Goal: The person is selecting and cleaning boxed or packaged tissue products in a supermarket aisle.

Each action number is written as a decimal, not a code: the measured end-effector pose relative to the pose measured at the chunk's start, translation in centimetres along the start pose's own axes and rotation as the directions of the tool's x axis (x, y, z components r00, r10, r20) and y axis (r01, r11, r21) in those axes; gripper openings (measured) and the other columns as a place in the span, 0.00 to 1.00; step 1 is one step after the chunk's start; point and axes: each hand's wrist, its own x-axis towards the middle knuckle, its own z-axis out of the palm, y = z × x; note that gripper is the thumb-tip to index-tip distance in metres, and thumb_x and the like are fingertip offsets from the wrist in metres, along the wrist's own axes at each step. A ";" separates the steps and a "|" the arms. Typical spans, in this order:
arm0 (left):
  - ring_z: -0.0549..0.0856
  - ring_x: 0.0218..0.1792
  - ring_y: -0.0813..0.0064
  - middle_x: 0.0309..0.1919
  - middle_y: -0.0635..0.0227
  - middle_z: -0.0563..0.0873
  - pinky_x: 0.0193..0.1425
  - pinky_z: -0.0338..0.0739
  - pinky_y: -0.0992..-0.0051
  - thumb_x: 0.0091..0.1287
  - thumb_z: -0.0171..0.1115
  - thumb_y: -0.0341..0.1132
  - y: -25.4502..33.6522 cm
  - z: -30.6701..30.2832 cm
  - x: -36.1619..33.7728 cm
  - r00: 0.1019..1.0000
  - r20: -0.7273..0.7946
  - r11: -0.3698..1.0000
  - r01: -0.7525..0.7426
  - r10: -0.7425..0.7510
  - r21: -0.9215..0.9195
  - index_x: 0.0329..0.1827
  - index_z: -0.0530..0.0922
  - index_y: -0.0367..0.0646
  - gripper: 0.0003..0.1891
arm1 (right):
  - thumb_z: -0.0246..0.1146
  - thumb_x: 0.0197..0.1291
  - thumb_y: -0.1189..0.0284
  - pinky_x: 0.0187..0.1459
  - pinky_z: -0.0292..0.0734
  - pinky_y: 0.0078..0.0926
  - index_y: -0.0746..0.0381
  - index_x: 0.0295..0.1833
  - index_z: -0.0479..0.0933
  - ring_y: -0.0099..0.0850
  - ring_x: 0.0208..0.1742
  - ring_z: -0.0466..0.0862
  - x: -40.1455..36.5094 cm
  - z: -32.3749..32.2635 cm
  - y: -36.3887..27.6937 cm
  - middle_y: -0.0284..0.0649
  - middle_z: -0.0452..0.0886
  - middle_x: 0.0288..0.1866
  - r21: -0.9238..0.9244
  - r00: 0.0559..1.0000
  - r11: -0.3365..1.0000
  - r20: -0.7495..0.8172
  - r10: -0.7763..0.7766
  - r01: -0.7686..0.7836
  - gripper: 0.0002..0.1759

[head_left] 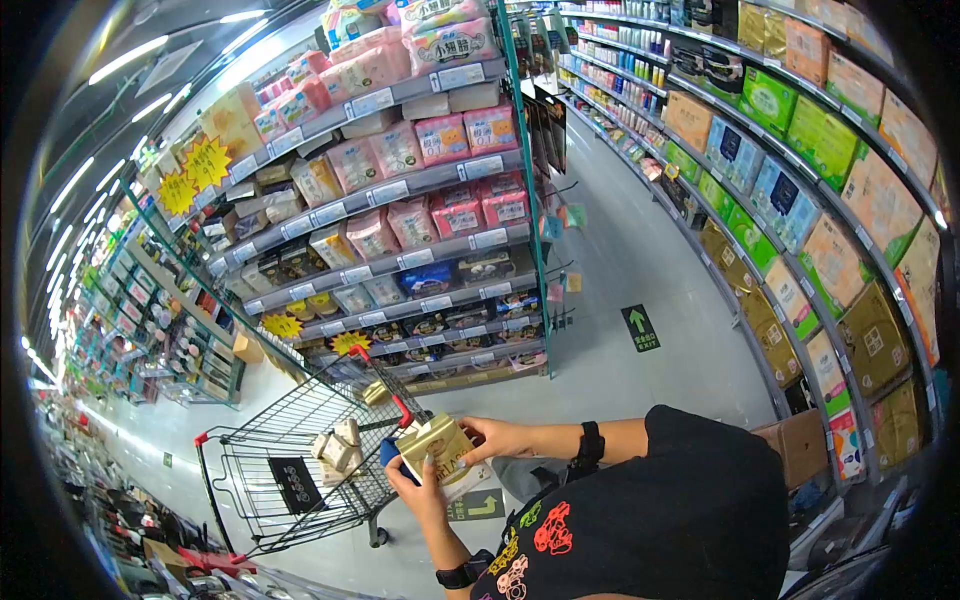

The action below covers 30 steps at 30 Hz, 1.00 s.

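Head view, only one: both hands on one gold pack [436, 446]; it sits low centre, in front of the black shirt [640, 510], beside the red handle [402, 411] of the shopping cart [245, 470]; pack is gold on its upper part, pale lower down, dark lettering on its face, partly covered by fingers.

Right hand [492, 440]: grip closed on the pack's upper right edge; black wristband [588, 446] on that arm. Left hand [420, 490]: grip on the pack's lower left, fingers up against the face; second dark band [464, 573] on that wrist; a blue patch [389, 451] shows just beside the left fingers, can't tell what it belongs to.

Cart: wire basket, dark panel [296, 486] on its side; small pale packs [340, 447] piled inside; another gold item [376, 393] near the handle.

Around: shelf unit [390, 190] behind the cart, pink packs [368, 233] on several tiers, yellow starburst signs [207, 162] on its left end; right-hand shelving [800, 165] carries green packs [768, 97] and gold cartons [872, 335]; grey floor [600, 250] between, green arrow sign [640, 328] on it.
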 end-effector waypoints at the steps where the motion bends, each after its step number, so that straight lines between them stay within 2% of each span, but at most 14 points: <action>1: 0.69 0.50 0.63 0.45 0.59 0.70 0.59 0.61 0.66 0.55 0.68 0.44 0.3 -0.2 -0.2 0.999 -0.024 0.992 -0.037 0.040 0.120 0.48 0.68 0.38 0.26 | 0.70 0.50 0.72 0.55 0.68 0.27 0.63 0.63 0.61 0.28 0.53 0.72 0.1 0.0 0.4 0.40 0.72 0.51 -0.004 1.000 1.000 -0.004 0.024 -0.024 0.36; 3: 0.70 0.49 0.66 0.45 0.60 0.71 0.58 0.63 0.68 0.57 0.67 0.45 1.6 -0.5 -0.6 0.990 -0.055 0.929 -0.099 0.127 0.357 0.49 0.67 0.38 0.26 | 0.71 0.49 0.72 0.55 0.68 0.26 0.63 0.60 0.63 0.27 0.52 0.72 0.1 0.0 0.9 0.39 0.72 0.50 -0.061 0.997 0.997 -0.061 -0.041 0.038 0.34; 4: 0.69 0.50 0.61 0.45 0.57 0.71 0.60 0.60 0.67 0.56 0.68 0.46 2.9 -0.4 -0.7 0.989 -0.072 0.930 -0.093 0.126 0.355 0.48 0.68 0.38 0.26 | 0.71 0.49 0.72 0.55 0.68 0.26 0.63 0.59 0.64 0.27 0.51 0.72 0.2 0.1 1.0 0.39 0.72 0.49 -0.092 0.993 0.993 -0.086 -0.077 0.069 0.33; 7: 0.70 0.50 0.61 0.44 0.57 0.71 0.59 0.61 0.67 0.55 0.69 0.45 4.0 -0.3 -0.2 0.986 -0.041 0.900 -0.133 0.164 0.416 0.47 0.68 0.38 0.26 | 0.71 0.49 0.72 0.54 0.69 0.25 0.63 0.56 0.65 0.26 0.49 0.73 0.2 0.2 0.8 0.37 0.72 0.47 -0.157 0.967 0.975 -0.173 -0.185 0.158 0.30; 8: 0.70 0.49 0.61 0.44 0.58 0.71 0.58 0.61 0.67 0.54 0.69 0.44 4.6 0.0 -0.2 0.986 -0.045 0.916 -0.134 0.163 0.379 0.46 0.69 0.38 0.25 | 0.71 0.48 0.72 0.54 0.69 0.25 0.64 0.58 0.64 0.26 0.50 0.73 0.1 0.1 0.6 0.37 0.72 0.48 -0.164 0.965 0.974 -0.189 -0.184 0.154 0.32; 11: 0.72 0.47 0.61 0.42 0.59 0.72 0.55 0.65 0.68 0.51 0.71 0.41 3.5 0.3 0.4 0.971 -0.033 0.921 -0.213 0.236 0.326 0.45 0.69 0.38 0.25 | 0.69 0.51 0.68 0.56 0.69 0.27 0.65 0.62 0.62 0.29 0.54 0.73 -1.1 0.7 -1.4 0.40 0.72 0.51 -0.041 0.974 0.991 -0.186 -0.133 0.128 0.34; 13: 0.72 0.43 0.58 0.39 0.57 0.71 0.49 0.67 0.65 0.47 0.73 0.45 4.0 0.8 0.2 0.964 -0.060 0.914 -0.223 0.258 0.338 0.45 0.70 0.41 0.28 | 0.66 0.54 0.72 0.58 0.68 0.29 0.63 0.66 0.58 0.31 0.58 0.73 -0.5 -0.1 0.4 0.41 0.71 0.57 0.100 0.975 0.978 -0.151 -0.165 0.182 0.36; 16: 0.73 0.42 0.57 0.38 0.56 0.71 0.47 0.70 0.64 0.46 0.74 0.47 4.3 0.7 0.1 0.968 -0.046 0.900 -0.211 0.246 0.382 0.44 0.70 0.41 0.28 | 0.63 0.54 0.76 0.60 0.67 0.30 0.63 0.69 0.55 0.32 0.61 0.72 -0.9 0.7 -0.6 0.41 0.69 0.61 0.254 0.980 0.952 -0.139 -0.139 0.171 0.37; 19: 0.75 0.40 0.56 0.38 0.56 0.72 0.45 0.72 0.64 0.47 0.73 0.50 5.3 0.0 -0.1 0.982 -0.035 0.922 -0.163 0.187 0.352 0.45 0.69 0.43 0.29 | 0.61 0.54 0.78 0.61 0.66 0.31 0.63 0.68 0.55 0.32 0.62 0.71 -0.5 1.0 -0.5 0.41 0.69 0.61 0.238 0.988 0.963 -0.120 -0.099 0.126 0.36; 20: 0.77 0.38 0.56 0.37 0.57 0.72 0.42 0.73 0.63 0.48 0.71 0.52 4.9 -0.2 0.0 0.973 -0.038 0.900 -0.196 0.228 0.390 0.45 0.69 0.44 0.29 | 0.62 0.52 0.78 0.61 0.66 0.30 0.64 0.67 0.56 0.32 0.62 0.70 -0.3 0.9 -0.8 0.41 0.69 0.61 0.191 0.989 0.975 -0.112 -0.095 0.115 0.36; 23: 0.78 0.37 0.57 0.38 0.59 0.72 0.40 0.74 0.64 0.50 0.69 0.55 4.1 -1.3 -0.4 0.979 -0.039 0.899 -0.166 0.199 0.404 0.45 0.69 0.46 0.29 | 0.64 0.50 0.78 0.61 0.67 0.30 0.64 0.65 0.57 0.31 0.60 0.71 0.6 1.4 -1.1 0.41 0.69 0.59 -0.019 0.961 0.965 -0.078 -0.264 0.263 0.36; 27: 0.79 0.36 0.59 0.36 0.60 0.73 0.38 0.75 0.65 0.53 0.67 0.53 4.5 -3.0 -1.4 0.988 -0.105 0.897 -0.057 0.114 0.438 0.41 0.71 0.47 0.23 | 0.65 0.49 0.78 0.57 0.69 0.27 0.64 0.63 0.58 0.31 0.57 0.74 1.5 2.8 -1.4 0.41 0.70 0.56 -0.140 0.914 0.927 -0.169 -0.370 0.349 0.35; 30: 0.78 0.37 0.58 0.34 0.60 0.74 0.43 0.73 0.67 0.56 0.65 0.48 2.8 -3.7 -1.4 0.972 0.046 0.914 -0.232 0.230 0.333 0.40 0.71 0.44 0.19 | 0.64 0.49 0.78 0.57 0.69 0.26 0.64 0.64 0.57 0.30 0.56 0.74 1.9 2.6 -1.3 0.41 0.70 0.56 -0.149 0.951 0.950 -0.098 -0.292 0.276 0.35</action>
